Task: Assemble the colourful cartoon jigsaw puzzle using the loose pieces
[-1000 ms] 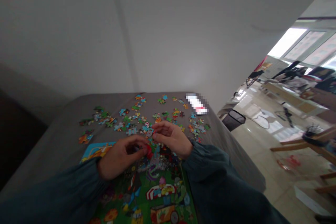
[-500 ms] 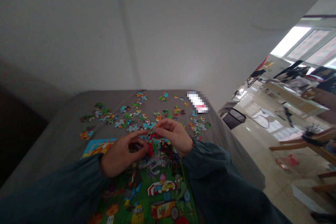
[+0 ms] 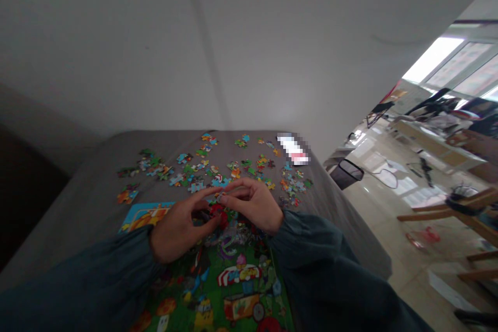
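A colourful cartoon puzzle (image 3: 243,282) lies on the grey cloth in front of me, its upper part partly hidden by my hands. Over its upper left part is my left hand (image 3: 182,228), thumb and fingers apart around a red patch, with no piece clearly held. My right hand (image 3: 252,204) is pinched over the puzzle's top edge, fingertips close to my left fingers. A small puzzle piece (image 3: 220,197) shows at the right fingertips. Loose puzzle pieces (image 3: 189,169) are scattered beyond both hands.
A phone with a blurred screen (image 3: 292,149) lies at the back right of the cloth-covered table (image 3: 97,166), against a pale wall. Right of the table, on the floor, are a dark bin (image 3: 346,174) and wooden chair parts (image 3: 439,218).
My right hand has shifted slightly left and down, bringing its fingertips closer to my left hand. My left hand stays nearly in place. The view has shifted slightly.
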Tool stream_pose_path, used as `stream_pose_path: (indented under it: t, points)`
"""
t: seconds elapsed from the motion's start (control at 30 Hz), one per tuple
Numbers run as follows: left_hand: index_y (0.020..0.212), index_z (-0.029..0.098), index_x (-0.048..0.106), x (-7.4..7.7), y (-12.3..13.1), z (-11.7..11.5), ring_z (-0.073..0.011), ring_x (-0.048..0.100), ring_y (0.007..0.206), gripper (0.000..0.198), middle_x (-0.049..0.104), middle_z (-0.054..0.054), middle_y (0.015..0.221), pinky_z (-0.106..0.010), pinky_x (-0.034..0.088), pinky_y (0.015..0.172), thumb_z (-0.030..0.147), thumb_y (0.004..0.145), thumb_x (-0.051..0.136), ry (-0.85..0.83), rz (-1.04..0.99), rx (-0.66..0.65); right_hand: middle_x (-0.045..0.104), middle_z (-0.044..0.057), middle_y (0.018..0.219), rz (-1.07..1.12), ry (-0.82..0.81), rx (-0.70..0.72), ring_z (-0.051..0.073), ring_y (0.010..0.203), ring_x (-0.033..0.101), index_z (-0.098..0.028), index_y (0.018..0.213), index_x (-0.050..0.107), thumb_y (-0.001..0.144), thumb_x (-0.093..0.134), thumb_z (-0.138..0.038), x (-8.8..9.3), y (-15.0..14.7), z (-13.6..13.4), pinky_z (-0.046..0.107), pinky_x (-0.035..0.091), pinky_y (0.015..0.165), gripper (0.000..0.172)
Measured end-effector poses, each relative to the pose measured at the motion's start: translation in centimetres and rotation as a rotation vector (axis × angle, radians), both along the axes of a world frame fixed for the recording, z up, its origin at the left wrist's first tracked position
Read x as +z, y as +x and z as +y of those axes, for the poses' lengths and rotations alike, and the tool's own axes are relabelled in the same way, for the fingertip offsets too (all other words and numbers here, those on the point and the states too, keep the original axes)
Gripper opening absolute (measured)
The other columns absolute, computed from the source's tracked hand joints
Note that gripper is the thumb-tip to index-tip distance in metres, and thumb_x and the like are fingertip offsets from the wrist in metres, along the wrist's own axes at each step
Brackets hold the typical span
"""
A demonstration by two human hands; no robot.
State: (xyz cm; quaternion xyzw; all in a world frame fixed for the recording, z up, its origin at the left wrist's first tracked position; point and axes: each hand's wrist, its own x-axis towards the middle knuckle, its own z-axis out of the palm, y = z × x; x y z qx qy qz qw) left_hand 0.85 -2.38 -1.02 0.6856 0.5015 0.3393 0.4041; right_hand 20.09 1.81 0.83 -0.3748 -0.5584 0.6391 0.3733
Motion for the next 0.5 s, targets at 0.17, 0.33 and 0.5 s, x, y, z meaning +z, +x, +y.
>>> stream_pose_path:
  t: [0.17, 0.33, 0.5]
  points:
    - [0.141, 0.023, 0.052, 0.1, 0.09, -0.11, -0.0247, 0.075, 0.081, 0.065, 0.078, -0.004, 0.087, -0.035, 0.061, 0.075, 0.046, 0.083, 0.068, -0.003, -0.008, 0.007, 0.076, 0.0, 0.077, -0.031, 0.116, 0.04, 0.013, 0.065, 0.066, -0.021, 0.104, 0.076, 0.077, 0.078, -0.037, -0.78, -0.42, -0.36, 0.028, 0.053, 0.066, 0.031]
    - [0.138, 0.022, 0.053, 0.19, 0.15, -0.12, -0.026, 0.075, 0.084, 0.064, 0.079, -0.006, 0.093, -0.037, 0.061, 0.077, 0.045, 0.08, 0.07, -0.018, -0.024, 0.014, 0.076, 0.002, 0.079, -0.111, 0.214, -0.006, 0.015, 0.069, 0.069, -0.02, 0.093, 0.078, 0.079, 0.075, -0.031, -0.82, -0.62, -0.78, 0.03, 0.056, 0.069, 0.018]
    - [0.138, 0.022, 0.053, 0.41, 0.23, -0.08, -0.0249, 0.075, 0.083, 0.064, 0.08, -0.006, 0.097, -0.035, 0.06, 0.076, 0.044, 0.081, 0.07, -0.034, -0.038, 0.012, 0.077, 0.003, 0.083, -0.205, 0.343, -0.036, 0.016, 0.073, 0.071, -0.021, 0.096, 0.078, 0.081, 0.072, -0.028, -0.56, -0.44, -1.02, 0.031, 0.059, 0.074, 0.018]
